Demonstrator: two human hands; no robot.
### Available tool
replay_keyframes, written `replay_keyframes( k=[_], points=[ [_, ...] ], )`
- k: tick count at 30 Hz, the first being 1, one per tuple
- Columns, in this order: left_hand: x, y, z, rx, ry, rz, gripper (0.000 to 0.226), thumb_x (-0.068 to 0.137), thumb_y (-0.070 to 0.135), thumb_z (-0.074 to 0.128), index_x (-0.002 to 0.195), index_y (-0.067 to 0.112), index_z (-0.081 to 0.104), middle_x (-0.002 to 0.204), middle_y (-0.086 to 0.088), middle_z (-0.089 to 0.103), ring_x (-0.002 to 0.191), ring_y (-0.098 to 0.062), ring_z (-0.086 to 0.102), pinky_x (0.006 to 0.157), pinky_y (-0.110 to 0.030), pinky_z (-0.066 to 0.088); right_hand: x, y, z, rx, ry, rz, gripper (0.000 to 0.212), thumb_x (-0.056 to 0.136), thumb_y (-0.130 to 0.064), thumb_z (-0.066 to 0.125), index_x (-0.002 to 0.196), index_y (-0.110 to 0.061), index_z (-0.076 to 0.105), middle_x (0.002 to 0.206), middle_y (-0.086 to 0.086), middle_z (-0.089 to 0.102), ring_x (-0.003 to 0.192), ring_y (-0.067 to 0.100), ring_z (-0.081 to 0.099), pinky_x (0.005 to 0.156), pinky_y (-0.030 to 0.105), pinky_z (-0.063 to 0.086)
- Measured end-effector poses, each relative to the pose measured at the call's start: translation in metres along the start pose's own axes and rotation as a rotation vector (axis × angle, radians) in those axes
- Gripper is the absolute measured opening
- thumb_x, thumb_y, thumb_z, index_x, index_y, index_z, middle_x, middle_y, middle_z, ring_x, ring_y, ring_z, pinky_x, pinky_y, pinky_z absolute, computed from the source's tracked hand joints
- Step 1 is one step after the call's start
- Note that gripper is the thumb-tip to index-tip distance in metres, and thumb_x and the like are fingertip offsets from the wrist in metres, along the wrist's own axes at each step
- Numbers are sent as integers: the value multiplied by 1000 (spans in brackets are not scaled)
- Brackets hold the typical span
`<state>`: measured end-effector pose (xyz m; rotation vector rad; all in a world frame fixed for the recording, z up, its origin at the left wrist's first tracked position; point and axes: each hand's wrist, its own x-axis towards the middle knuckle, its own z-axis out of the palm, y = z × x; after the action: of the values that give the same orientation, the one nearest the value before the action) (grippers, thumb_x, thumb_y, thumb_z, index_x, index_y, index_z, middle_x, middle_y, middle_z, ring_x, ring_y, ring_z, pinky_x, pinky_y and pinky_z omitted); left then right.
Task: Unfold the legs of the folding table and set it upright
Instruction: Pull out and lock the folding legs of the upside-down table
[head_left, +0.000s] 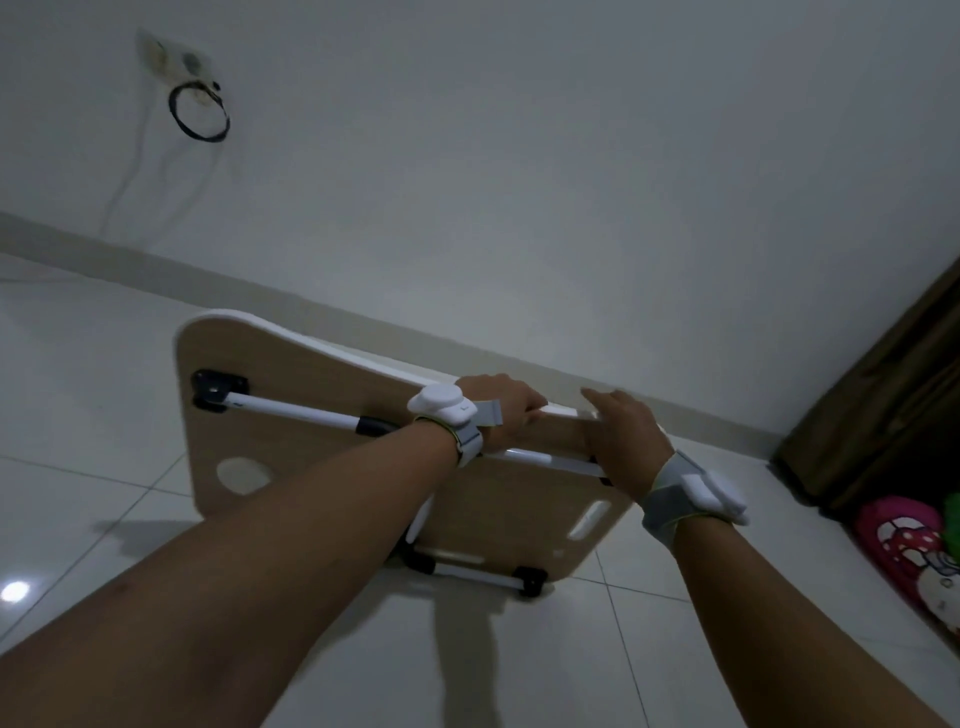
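The folding table (291, 457) is tipped up on one edge on the floor, its light wood underside facing me. A white leg tube (291, 410) lies folded flat against the underside, hinged at a black bracket (218, 389). A second white leg (467, 571) with black fittings sits at the bottom edge on the tiles. My left hand (501, 410) is curled over the table's upper white edge. My right hand (623, 441) grips the same upper edge beside it, fingers over the rim. Both wrists carry white strapped devices.
White tiled floor (130, 519) spreads all around. A white wall (519, 208) stands just behind the table, with a socket and a looped black cable (200, 114) at upper left. A dark curtain (883, 415) and a colourful printed cushion (909, 551) lie at the right.
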<state>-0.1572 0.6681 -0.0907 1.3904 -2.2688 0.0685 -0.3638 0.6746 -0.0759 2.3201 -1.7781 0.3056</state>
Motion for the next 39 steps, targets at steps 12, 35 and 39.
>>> replay_keyframes(
  k=[12,35,39],
  points=[
    [16,-8,9,-6,41,-58,26,93,42,48,92,25,69,82,1,71,66,-23,57,52,-22,22,-14,-54,14,137,-1,-134,23,93,-23,55,111,-19,69,104,5,72,90,24,68,81,31,53],
    [29,-28,29,19,160,21,37,94,54,39,116,38,65,107,6,72,93,-26,66,67,-27,33,-15,-64,9,-72,-477,136,36,91,-40,57,103,-9,69,91,9,66,78,20,58,75,31,51],
    [29,-28,30,33,165,22,36,95,53,40,118,39,64,111,6,71,97,-25,66,68,-27,33,-20,-61,3,-259,-379,164,57,82,-56,59,121,-14,56,111,10,58,109,25,51,100,36,40]
  ],
)
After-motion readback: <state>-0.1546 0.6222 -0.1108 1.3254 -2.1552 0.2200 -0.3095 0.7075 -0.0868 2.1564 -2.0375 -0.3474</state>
